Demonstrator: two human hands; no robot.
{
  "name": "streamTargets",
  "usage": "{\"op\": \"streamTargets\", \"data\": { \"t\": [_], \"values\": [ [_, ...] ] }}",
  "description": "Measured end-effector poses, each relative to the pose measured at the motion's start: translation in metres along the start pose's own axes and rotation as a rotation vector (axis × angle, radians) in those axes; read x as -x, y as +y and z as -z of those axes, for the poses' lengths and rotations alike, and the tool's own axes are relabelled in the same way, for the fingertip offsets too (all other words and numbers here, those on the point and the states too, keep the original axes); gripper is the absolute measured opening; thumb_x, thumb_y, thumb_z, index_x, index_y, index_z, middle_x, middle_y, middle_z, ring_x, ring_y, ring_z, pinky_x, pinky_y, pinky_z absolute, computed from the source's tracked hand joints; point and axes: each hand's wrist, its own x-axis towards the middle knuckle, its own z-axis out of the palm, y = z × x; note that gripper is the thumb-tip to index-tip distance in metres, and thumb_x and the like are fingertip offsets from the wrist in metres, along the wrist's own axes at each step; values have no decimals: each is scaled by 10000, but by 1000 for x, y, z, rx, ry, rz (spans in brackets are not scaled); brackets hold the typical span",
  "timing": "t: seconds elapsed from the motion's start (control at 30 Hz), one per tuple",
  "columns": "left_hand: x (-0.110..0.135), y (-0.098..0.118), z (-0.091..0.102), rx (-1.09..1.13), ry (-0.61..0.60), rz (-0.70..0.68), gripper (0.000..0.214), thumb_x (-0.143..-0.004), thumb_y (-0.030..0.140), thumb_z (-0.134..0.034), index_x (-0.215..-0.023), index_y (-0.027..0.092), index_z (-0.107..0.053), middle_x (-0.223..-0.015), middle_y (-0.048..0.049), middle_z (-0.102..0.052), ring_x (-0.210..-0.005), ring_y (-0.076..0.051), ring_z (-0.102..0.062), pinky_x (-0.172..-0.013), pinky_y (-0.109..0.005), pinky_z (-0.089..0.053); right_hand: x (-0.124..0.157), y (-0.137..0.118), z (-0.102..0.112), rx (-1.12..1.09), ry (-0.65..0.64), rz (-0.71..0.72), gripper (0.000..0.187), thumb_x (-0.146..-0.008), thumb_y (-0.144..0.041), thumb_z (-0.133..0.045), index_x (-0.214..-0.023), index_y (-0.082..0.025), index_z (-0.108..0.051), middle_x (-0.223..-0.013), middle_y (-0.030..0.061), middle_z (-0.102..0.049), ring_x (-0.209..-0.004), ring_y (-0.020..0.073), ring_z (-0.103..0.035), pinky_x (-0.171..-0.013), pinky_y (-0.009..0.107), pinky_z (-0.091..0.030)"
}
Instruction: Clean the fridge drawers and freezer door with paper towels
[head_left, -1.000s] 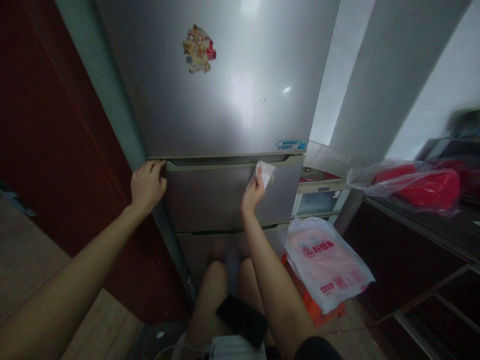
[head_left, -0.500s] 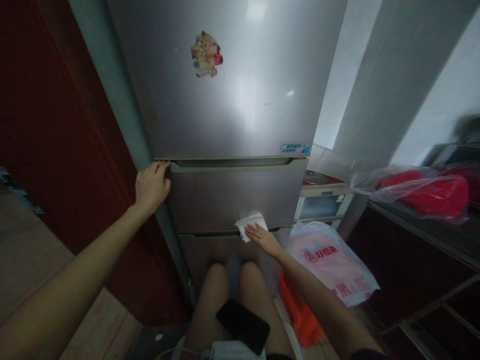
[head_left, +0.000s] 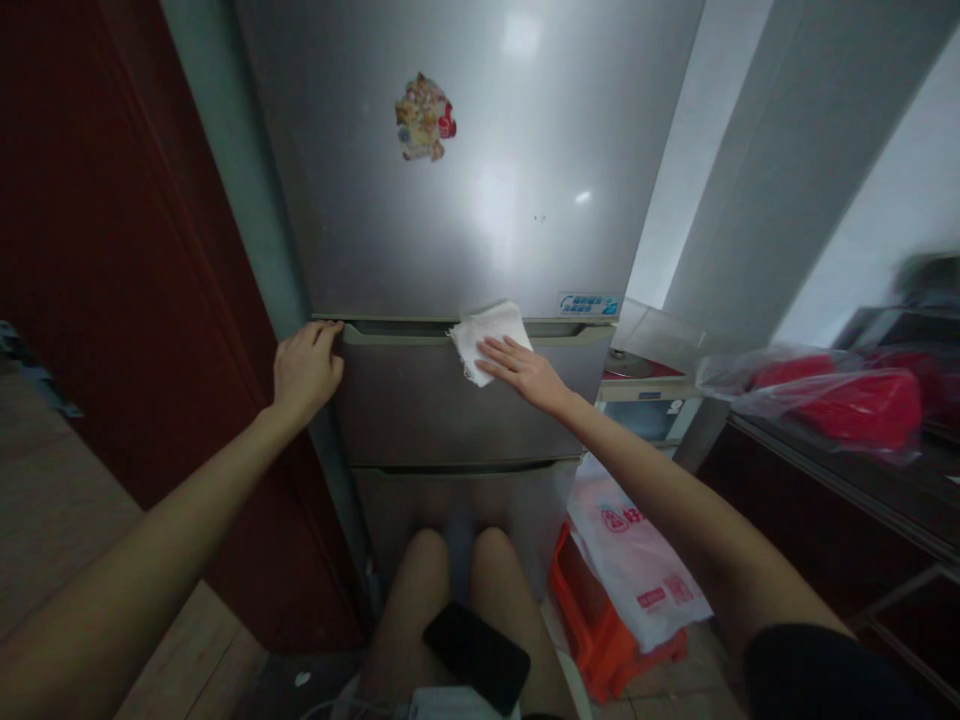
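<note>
A silver refrigerator (head_left: pixel 480 210) stands straight in front of me, with two drawers below its upper door. At the top left corner of the middle drawer (head_left: pixel 420 410), my left hand (head_left: pixel 306 368) has its fingers curled over the edge. My right hand (head_left: pixel 529 372) presses a white cloth (head_left: pixel 487 325) against the front of that drawer. The cloth is frayed at its left side and overlaps the recessed handle and the lower edge of the upper door. Part of it is hidden under my fingers.
A black phone (head_left: pixel 478 655) lies across my thighs. To the right, an orange plastic stool (head_left: pixel 600 650) carries a white plastic bag (head_left: pixel 637 570). Something red in clear plastic (head_left: pixel 840 395) sits on the dark counter. At the left is a reddish-brown door (head_left: pixel 112 250).
My right hand has moved up with the cloth, from the bottom of the middle drawer to its top handle. My left hand keeps its place. The view has shifted slightly.
</note>
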Motion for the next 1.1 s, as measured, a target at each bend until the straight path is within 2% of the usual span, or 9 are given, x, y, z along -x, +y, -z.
{"op": "streamTargets", "data": {
  "t": [0.17, 0.33, 0.43, 0.57, 0.67, 0.77, 0.87, 0.97, 1.1],
  "values": [
    [-1, -2, -1, -22, -22, -8, 484, -825, 192, -391, -1303, 184, -468, -1280, -123, -543, -1201, -285, -487, -977, -424, -378, 33, 21, -39, 134, -139, 86, 376, -959, -156, -392, -1288, -303, -501, -1419, -32, -420, -1375, 111, -269, -1169, 438, -229],
    [-1, -2, -1, -37, -6, -6, 463, -828, 189, -386, -1281, 189, -483, -1262, -110, -558, -1197, -273, -496, -973, -407, -379, 97, 18, -99, 129, -387, 212, 313, -935, -155, -448, -1217, -207, -573, -1379, 47, -480, -1354, 134, -325, -1155, 429, -263],
    [-1, -1, 1, -40, -15, -8, 465, -824, 181, -382, -1278, 178, -485, -1255, -116, -563, -1189, -276, -504, -959, -408, -387, 120, 13, -120, 130, -441, 247, 275, -916, -151, -469, -1127, -216, -634, -1291, 32, -570, -1297, 115, -419, -1151, 369, -284],
    [-1, 0, 2, -32, -17, -13, 468, -824, 176, -380, -1281, 169, -484, -1262, -126, -560, -1195, -278, -499, -963, -412, -383, 108, 15, -112, 117, -434, 272, 251, -901, -138, -478, -1027, -221, -679, -1155, 11, -662, -1243, 99, -485, -1159, 338, -268],
    [-1, 0, 2, -29, -12, -16, 463, -826, 180, -381, -1277, 161, -486, -1263, -129, -560, -1193, -279, -501, -966, -408, -381, 68, 22, -78, 123, -371, 245, 282, -919, -167, -464, -1150, -204, -621, -1286, 27, -575, -1287, 111, -435, -1168, 372, -243],
    [0, 0, 1, -23, -6, -9, 460, -829, 180, -380, -1276, 171, -486, -1261, -119, -560, -1197, -273, -501, -967, -399, -382, 19, 27, -36, 130, -281, 218, 340, -934, -150, -436, -1250, -211, -549, -1394, 20, -461, -1375, 140, -283, -1184, 439, -159],
    [0, 0, -1, -14, 4, -9, 460, -831, 182, -385, -1280, 171, -485, -1264, -124, -556, -1200, -277, -497, -974, -406, -379, -15, 25, -12, 135, -49, 138, 372, -941, -149, -437, -1285, -272, -511, -1411, -25, -438, -1385, 135, -257, -1184, 457, -153],
    [0, -1, -2, -3, 14, -15, 465, -830, 178, -393, -1285, 160, -482, -1269, -135, -552, -1198, -289, -496, -977, -421, -378, -15, 19, -25, 177, 26, 95, 382, -952, -168, -422, -1305, -298, -487, -1419, -29, -428, -1388, 133, -248, -1185, 456, -173],
    [-1, -3, -2, -2, 13, -26, 464, -817, 159, -409, -1273, 155, -495, -1251, -132, -566, -1185, -292, -509, -972, -420, -387, 30, 14, -84, 326, -172, 174, 391, -967, -134, -357, -1338, -212, -453, -1441, 44, -403, -1407, 158, -193, -1168, 478, -220]
  ]
}}
